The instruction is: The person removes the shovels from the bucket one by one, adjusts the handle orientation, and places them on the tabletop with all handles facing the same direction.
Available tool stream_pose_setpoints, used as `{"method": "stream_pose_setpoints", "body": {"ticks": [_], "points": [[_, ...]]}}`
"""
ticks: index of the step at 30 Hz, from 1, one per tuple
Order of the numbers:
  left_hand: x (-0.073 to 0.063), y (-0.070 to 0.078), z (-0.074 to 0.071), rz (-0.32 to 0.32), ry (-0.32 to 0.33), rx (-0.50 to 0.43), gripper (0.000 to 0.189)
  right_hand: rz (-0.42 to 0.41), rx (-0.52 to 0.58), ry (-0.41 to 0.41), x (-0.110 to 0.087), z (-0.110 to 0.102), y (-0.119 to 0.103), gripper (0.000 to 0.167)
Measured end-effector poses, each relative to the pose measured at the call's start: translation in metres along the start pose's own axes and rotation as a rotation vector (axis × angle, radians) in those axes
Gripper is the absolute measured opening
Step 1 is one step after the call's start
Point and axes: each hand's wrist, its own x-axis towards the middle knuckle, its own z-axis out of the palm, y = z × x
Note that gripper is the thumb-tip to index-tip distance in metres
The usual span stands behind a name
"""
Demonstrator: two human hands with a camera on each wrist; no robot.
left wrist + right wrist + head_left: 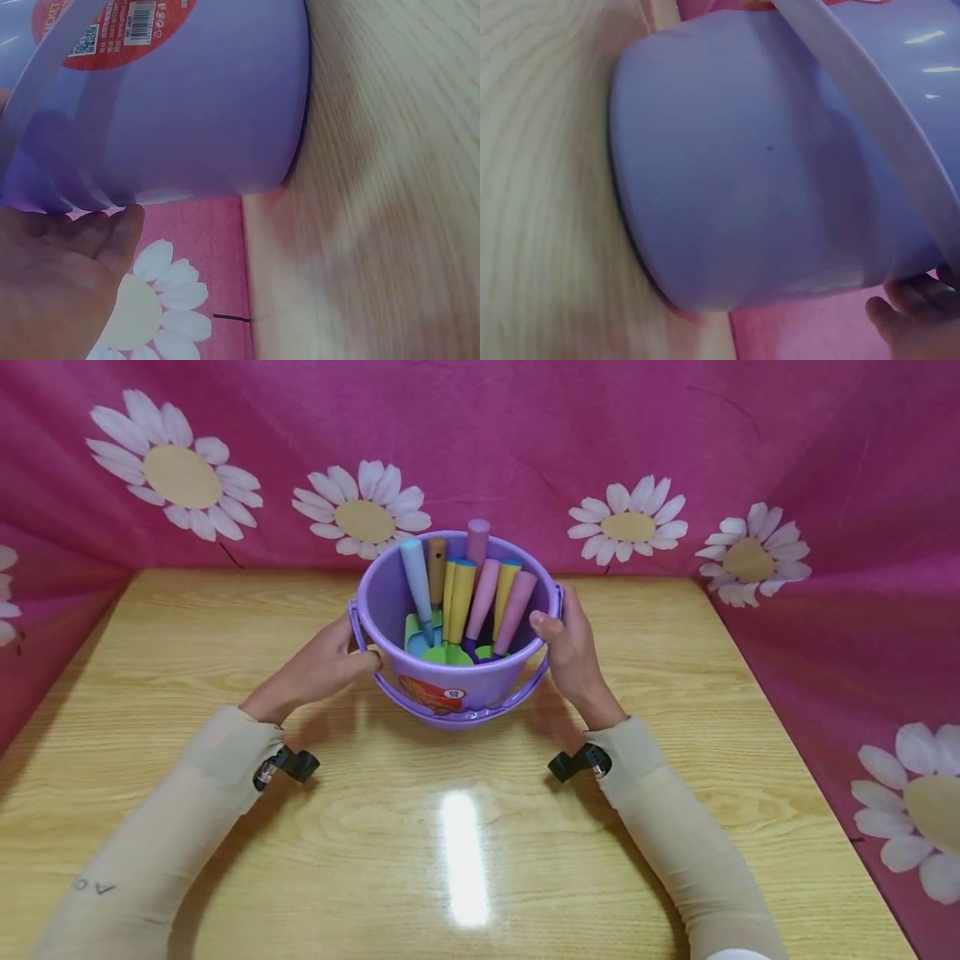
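Note:
A purple plastic bucket [498, 697] stands at the middle back of the table, filled with several hand tools. Their handles are light blue [416, 577], brown [437, 568], yellow [462, 597] and pink [517, 606]; the green and blue blades point down inside, partly hidden. My left hand [322, 662] grips the bucket's left side just below the rim, thumb in front by the bail. On the other side my right hand [576, 656] holds the rim, its thumb over the edge. In both wrist views, fingertips lie against the bucket wall [202, 120].
The bucket's bail [525, 692] hangs down at the front, by a red sticker [427, 693]. Beneath is a wood-grain table [360, 852] with a bright light reflection. A pink cloth [495, 435] with white daisies borders the table's back and sides.

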Motion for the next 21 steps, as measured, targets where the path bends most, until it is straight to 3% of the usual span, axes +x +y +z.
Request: {"method": "stream_pose_setpoints", "body": {"ticks": [6, 12, 17, 21], "points": [[-0.002, 0.006, -0.007, -0.028, -0.012, 0.067, 0.081, -0.009, -0.092, -0.019, 0.008, -0.007, -0.002, 0.068], [-0.007, 0.011, -0.016, -0.061, -0.017, 0.157, 0.079, 0.004, -0.272, -0.064, 0.015, -0.015, -0.01, 0.066], [-0.014, 0.016, -0.031, -0.082, -0.042, 0.231, 0.086, 0.035, -0.378, -0.121, 0.018, -0.022, -0.019, 0.066], [-0.022, 0.021, -0.048, -0.124, -0.035, 0.357, 0.091, 0.038, -0.505, -0.191, 0.021, -0.028, -0.027, 0.065]]}}
